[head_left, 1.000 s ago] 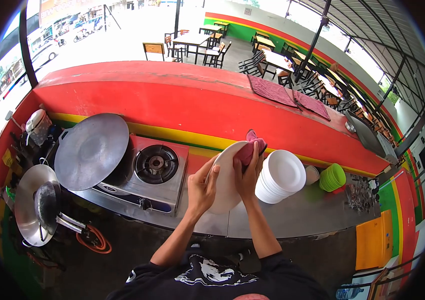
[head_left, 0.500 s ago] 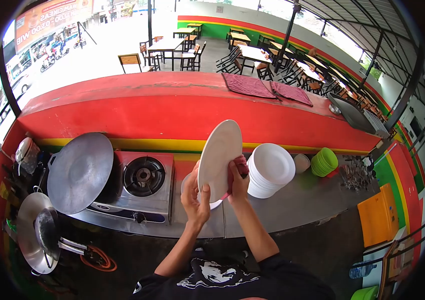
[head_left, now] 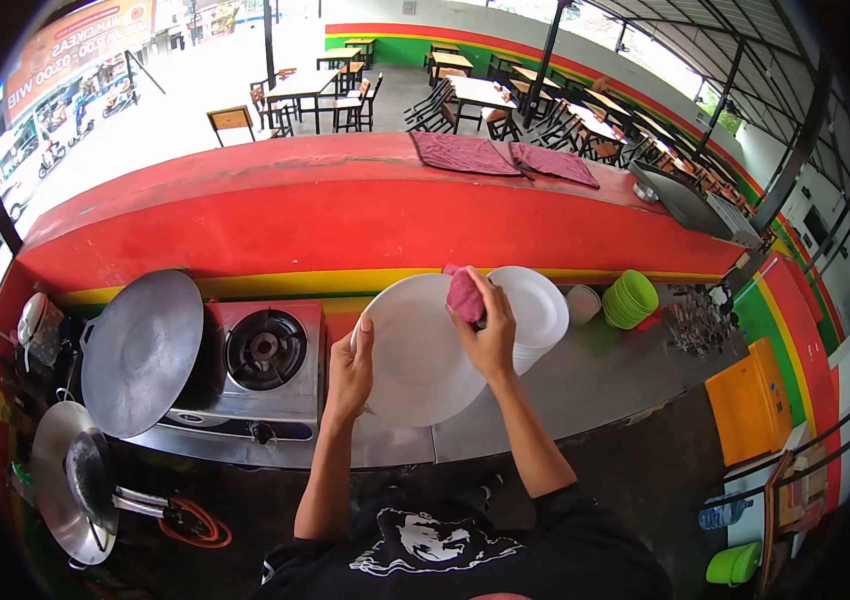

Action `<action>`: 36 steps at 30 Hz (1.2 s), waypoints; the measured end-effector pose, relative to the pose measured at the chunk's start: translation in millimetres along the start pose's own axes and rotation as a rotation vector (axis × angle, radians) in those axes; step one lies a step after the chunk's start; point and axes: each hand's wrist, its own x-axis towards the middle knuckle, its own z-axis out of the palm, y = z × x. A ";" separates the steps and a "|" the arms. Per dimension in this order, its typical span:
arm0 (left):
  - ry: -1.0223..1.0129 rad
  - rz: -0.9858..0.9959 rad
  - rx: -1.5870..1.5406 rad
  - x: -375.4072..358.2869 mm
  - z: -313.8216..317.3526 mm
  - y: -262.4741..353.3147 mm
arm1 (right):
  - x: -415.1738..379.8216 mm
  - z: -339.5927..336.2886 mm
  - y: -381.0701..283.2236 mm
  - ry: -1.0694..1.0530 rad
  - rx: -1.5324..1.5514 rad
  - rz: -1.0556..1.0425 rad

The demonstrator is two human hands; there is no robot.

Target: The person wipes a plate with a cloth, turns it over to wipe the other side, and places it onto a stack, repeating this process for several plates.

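Note:
A large white plate (head_left: 415, 350) is held up in front of me, its face turned toward the camera. My left hand (head_left: 351, 370) grips its left edge, thumb on the face. At the plate's upper right, my right hand (head_left: 488, 325) is closed round a bunched dark pink cloth (head_left: 466, 296) that touches the rim. Just right of that hand a stack of white plates (head_left: 535, 305) stands on the metal counter (head_left: 585, 370), partly hidden by the hand.
On the left are a gas stove (head_left: 265, 345), a big wok (head_left: 143, 350) and a steel pan (head_left: 57, 470). Green bowls (head_left: 631, 299) and a cutlery pile (head_left: 701, 320) lie right. Behind runs a red ledge (head_left: 275, 220) with folded cloths (head_left: 470, 154).
The plate has turned from nearly edge-on to face the camera. My right hand with the cloth has moved up to the rim, and my left hand has shifted left. The whole view has shifted slightly.

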 end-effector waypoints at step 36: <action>0.110 0.112 0.043 23.1 42.2 13.2 | -19.0 61.4 -35.2 -0.263 0.158 -0.054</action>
